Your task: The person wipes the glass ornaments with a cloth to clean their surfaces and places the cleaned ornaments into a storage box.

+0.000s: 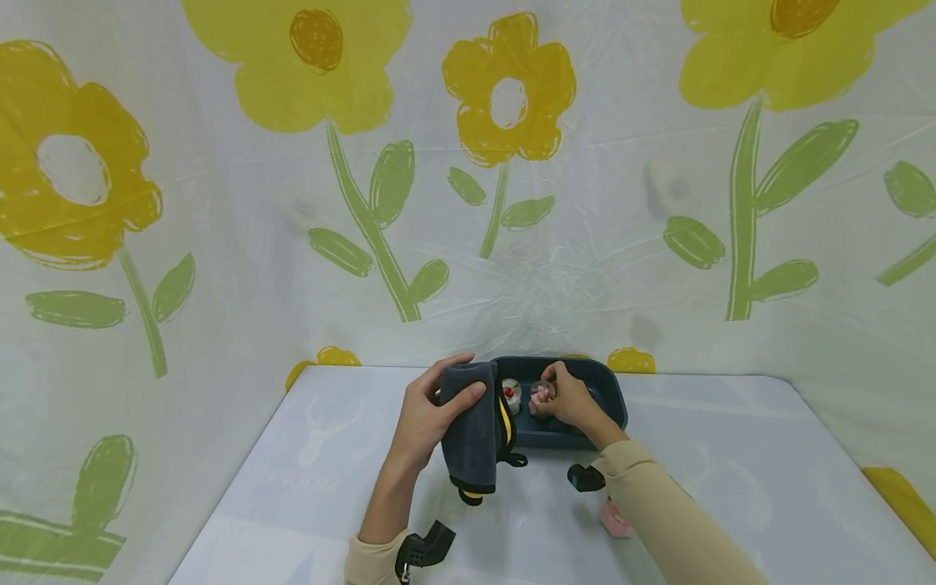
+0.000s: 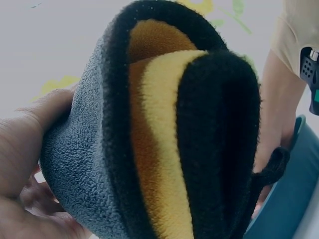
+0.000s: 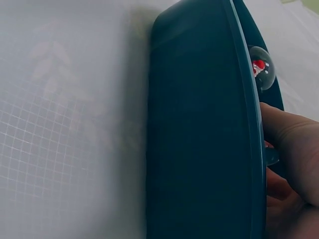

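A folded grey cloth (image 1: 468, 431) with black edging and a yellow inner side is gripped by my left hand (image 1: 418, 418), thumb across its front. The left wrist view shows the cloth's layers (image 2: 164, 129) end-on, a black loop at their side. Inside the dark blue bin (image 1: 559, 439), my right hand (image 1: 575, 404) pinches a small clear globe with pink inside (image 1: 543, 392). Beside that globe stands another clear globe (image 1: 509, 395) with a red and white figure, partly behind the cloth. In the right wrist view the bin's wall (image 3: 204, 124) hides much of the right hand.
A small pink object (image 1: 614, 518) lies on the white table (image 1: 731, 455), partly covered by the right sleeve. A flower-patterned curtain (image 1: 585, 244) hangs right behind the bin at the table's back edge. Black cameras (image 1: 427, 546) are strapped to the wrists.
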{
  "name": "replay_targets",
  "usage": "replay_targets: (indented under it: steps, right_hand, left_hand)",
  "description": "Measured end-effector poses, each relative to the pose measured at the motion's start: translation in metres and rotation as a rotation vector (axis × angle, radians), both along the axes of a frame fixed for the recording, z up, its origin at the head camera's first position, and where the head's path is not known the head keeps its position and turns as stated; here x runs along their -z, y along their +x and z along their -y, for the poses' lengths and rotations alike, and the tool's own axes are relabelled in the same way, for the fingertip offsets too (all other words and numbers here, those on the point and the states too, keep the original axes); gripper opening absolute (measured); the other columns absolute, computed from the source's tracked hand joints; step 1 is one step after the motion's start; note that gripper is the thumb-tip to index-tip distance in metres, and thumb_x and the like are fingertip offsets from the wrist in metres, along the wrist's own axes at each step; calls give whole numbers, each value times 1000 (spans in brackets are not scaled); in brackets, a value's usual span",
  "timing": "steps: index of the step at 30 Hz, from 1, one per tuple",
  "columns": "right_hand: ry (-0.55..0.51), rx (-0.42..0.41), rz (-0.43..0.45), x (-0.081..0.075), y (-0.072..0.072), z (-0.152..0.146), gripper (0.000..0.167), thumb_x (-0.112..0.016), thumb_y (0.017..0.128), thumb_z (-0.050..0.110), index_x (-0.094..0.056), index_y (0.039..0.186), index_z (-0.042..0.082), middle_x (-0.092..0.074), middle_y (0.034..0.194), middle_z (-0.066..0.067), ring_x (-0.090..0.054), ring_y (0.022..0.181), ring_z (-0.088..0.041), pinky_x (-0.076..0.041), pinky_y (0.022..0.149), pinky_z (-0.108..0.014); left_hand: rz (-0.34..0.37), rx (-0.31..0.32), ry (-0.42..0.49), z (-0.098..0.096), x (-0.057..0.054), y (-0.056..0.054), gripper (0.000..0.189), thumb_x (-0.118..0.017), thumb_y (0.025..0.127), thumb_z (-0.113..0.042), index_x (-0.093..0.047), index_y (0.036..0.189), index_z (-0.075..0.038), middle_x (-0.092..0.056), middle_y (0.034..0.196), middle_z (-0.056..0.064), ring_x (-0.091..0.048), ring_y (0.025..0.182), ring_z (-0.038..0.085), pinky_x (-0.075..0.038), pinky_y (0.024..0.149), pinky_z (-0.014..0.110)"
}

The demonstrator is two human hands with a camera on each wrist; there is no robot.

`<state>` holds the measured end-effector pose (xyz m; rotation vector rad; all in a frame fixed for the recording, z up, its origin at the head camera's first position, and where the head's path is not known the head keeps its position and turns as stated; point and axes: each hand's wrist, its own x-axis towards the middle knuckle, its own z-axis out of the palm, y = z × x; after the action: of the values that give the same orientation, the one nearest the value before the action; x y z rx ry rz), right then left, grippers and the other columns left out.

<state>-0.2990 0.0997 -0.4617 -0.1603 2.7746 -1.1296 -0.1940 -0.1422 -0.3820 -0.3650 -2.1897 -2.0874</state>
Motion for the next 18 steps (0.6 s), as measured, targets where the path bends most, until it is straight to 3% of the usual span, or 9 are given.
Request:
replay_targets:
  steps: [9,18]
  right_hand:
    - [19,2,-26,-1,3,0,50,-77,83,11,-43,119,9,-64,103,-15,-58,89,-24,-50,85,-43]
    - [39,-52,-79,-6,7,-5,54,-79,81,14,-48,124,6,-63,96,-12,-55,81,-21,-48,74,-35]
  left_hand:
    - [2,-4,3,1,-1,0,42,-74,88,-22,-62,128,-29,-65,107,13,-69,81,20,-60,69,35]
    - [2,-3,3,1,-1,0,42,-73,89,-21,-62,128,-28,-64,106,13,-70,81,19,-60,69,35]
